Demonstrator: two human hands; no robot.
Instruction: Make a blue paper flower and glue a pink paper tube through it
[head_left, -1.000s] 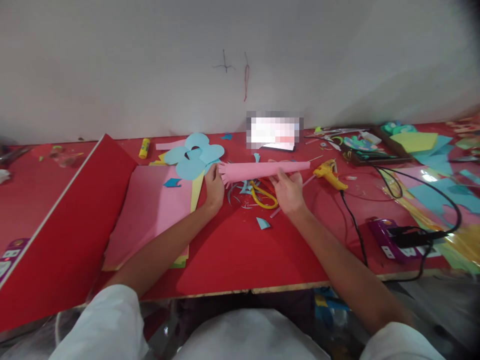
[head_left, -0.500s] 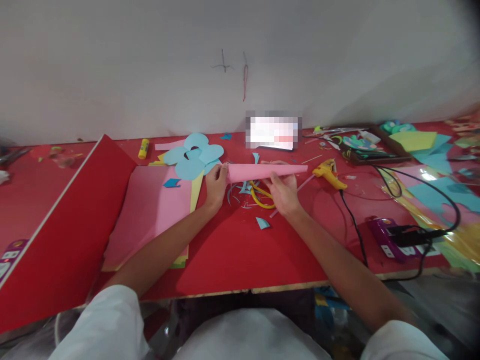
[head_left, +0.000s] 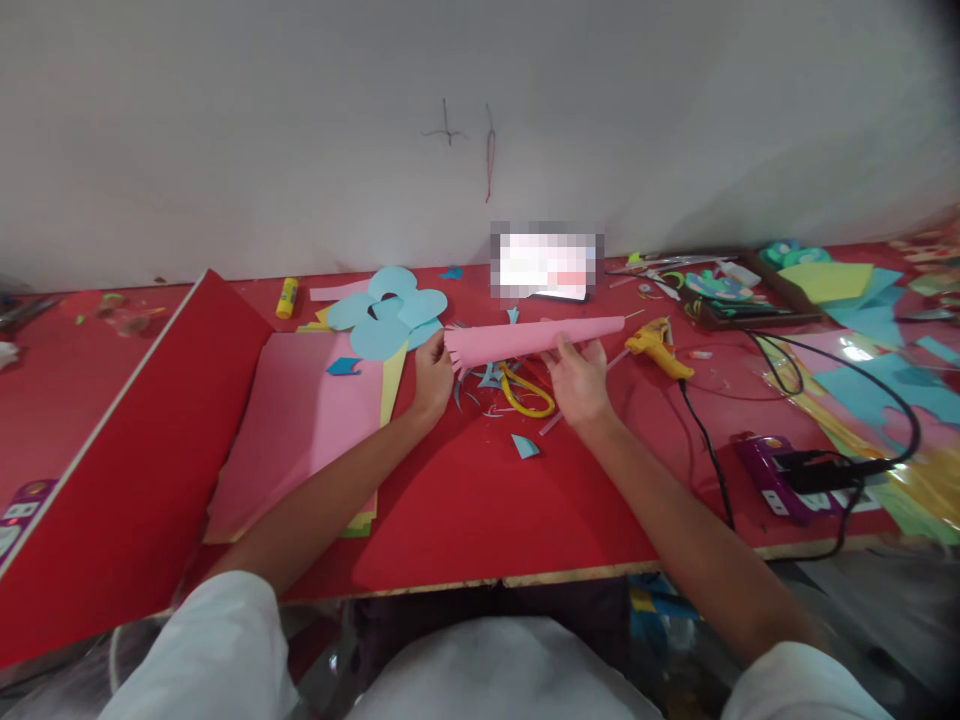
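Note:
A rolled pink paper cone [head_left: 510, 341] with a fringed wide end on the left lies across both hands above the table. My right hand [head_left: 581, 375] grips it toward its narrow right end, thumb on the near side. My left hand [head_left: 433, 375] is closed at the fringed end, its fingertips partly hidden behind the strips. Under the cone are yellow-handled scissors [head_left: 529, 408], partly covered, among blue paper scraps [head_left: 491, 376]. Left of the cone lies a light blue paper flower shape [head_left: 386, 335].
Pink paper sheets [head_left: 307, 430] are stacked at left beside a raised red board [head_left: 127, 470]. A yellow glue gun [head_left: 656, 350] lies right of the cone, its cord running near a purple power strip [head_left: 772, 480]. A glue stick [head_left: 286, 298] and a lit, blurred screen [head_left: 547, 265] stand behind.
The narrow end of the cone has tilted up and shifted slightly right with my right hand. My left fingers have moved off the wide end's top, so the fringe now shows.

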